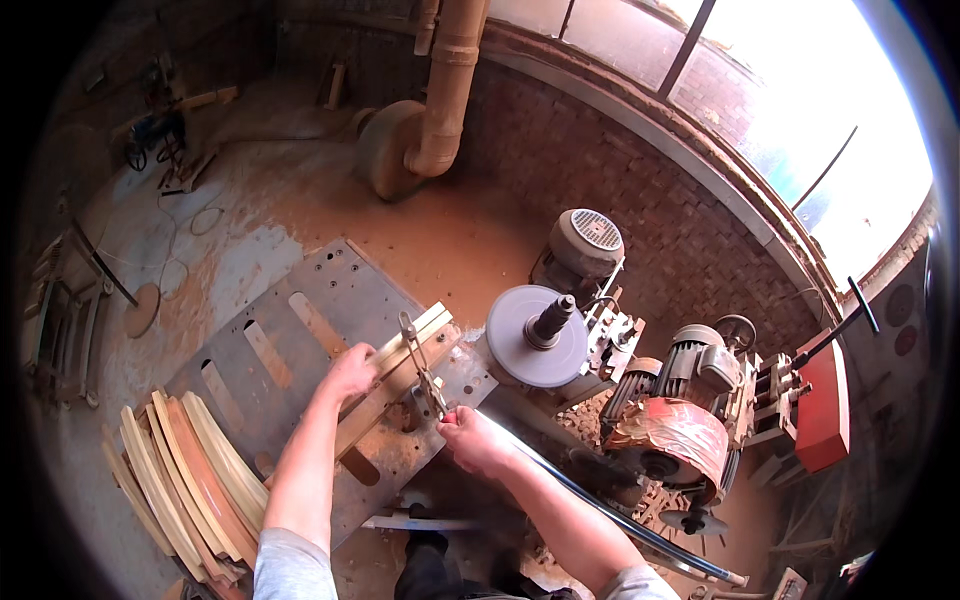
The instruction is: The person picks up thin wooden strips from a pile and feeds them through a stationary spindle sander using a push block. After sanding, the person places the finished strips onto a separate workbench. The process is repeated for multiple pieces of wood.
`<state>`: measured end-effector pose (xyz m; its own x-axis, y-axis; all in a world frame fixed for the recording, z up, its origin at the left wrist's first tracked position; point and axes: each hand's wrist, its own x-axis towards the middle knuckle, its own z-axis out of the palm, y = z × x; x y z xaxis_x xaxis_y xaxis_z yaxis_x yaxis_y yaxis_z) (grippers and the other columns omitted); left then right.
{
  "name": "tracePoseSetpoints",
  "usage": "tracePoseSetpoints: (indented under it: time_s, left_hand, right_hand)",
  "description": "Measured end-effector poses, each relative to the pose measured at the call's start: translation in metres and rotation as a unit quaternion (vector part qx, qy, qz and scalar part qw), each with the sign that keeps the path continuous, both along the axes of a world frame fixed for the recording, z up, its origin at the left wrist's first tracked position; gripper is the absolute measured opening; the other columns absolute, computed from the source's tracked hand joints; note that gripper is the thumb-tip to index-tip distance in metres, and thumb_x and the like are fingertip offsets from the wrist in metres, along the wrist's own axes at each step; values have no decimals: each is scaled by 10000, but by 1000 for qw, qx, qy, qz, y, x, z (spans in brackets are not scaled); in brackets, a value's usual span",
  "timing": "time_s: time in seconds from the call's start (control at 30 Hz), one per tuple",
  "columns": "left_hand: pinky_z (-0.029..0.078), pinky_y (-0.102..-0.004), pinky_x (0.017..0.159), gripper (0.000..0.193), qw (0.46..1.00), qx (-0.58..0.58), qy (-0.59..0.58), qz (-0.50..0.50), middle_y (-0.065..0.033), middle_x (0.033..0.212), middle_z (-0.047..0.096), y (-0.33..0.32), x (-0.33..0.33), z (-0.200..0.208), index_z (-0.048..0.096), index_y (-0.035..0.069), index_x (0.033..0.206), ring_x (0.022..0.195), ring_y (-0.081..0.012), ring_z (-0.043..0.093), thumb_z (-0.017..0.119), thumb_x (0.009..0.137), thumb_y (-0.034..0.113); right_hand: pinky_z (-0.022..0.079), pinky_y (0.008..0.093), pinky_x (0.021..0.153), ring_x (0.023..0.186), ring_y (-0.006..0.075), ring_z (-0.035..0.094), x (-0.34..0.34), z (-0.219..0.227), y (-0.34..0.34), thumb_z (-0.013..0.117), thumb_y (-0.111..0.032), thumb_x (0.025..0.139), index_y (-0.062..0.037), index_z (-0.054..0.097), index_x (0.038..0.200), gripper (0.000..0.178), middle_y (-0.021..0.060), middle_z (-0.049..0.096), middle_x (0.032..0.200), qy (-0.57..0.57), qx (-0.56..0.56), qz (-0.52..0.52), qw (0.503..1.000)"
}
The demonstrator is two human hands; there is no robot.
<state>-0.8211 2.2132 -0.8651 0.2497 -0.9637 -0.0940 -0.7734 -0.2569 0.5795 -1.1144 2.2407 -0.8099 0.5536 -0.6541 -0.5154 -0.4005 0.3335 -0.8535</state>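
Note:
A pale wooden strip [412,341] lies on a wooden jig [372,414] on the slotted metal table. My left hand [350,373] is closed on the strip's near part, its fingertips partly hidden. Across the strip reaches the metal arm of a toggle clamp [424,375]. My right hand [474,440] grips the clamp's red handle at the table's right edge. A large grey disc [538,336] with a dark threaded spindle stands just beyond the jig's far end.
Several curved wooden pieces [185,478] are stacked at the table's left. To the right are an electric motor [700,358], a wrapped drum [672,437], a small saw-like disc [694,522] and a red box [824,402]. A dust pipe [449,90] descends at the back. The metal table [290,300] has long slots.

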Motion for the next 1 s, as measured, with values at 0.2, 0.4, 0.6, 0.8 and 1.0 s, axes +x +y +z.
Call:
tracePoseSetpoints:
  time_s: [0.2,0.4,0.6,0.8,1.0]
  left_hand:
    - [485,-474,988,393,995,-8,-86,50,-196,1179,697,7,-10,7,591,57,1236,1140,-374,647,593,875,214]
    - [540,-493,882,307,954,-34,-272,119,-225,1056,708,36,5,32,559,36,1168,1010,-375,693,601,923,217]
    - [508,-316,876,285,972,-166,132,102,-100,1054,654,130,11,22,551,-28,1198,983,-164,624,602,932,60]
    - [491,-276,893,384,896,-224,380,44,-71,1137,630,265,-143,50,512,-21,1315,1015,-129,603,545,936,33]
    - [474,-297,973,575,856,-318,399,81,-112,1252,600,410,-283,-2,415,-30,1422,1115,-175,595,658,931,148]
  right_hand:
    - [305,293,395,469,102,395,-4,-15,2,557,-253,1015,-132,448,1006,163,-16,424,667,-59,9,-15,998]
    - [310,301,389,463,107,400,-26,-29,13,541,-278,1020,-103,442,1040,202,-14,434,682,-60,-16,-13,998]
    - [291,290,392,448,95,374,-79,-38,41,530,-281,1025,-132,441,1000,175,-26,417,646,-45,-17,-27,998]
    - [336,306,374,439,120,435,-155,-71,67,528,-290,1004,-106,451,907,221,-13,452,628,-35,-119,-7,992]
    - [441,380,470,543,206,563,-233,-120,93,534,-270,972,-34,520,916,243,84,558,695,-75,-176,-27,981]
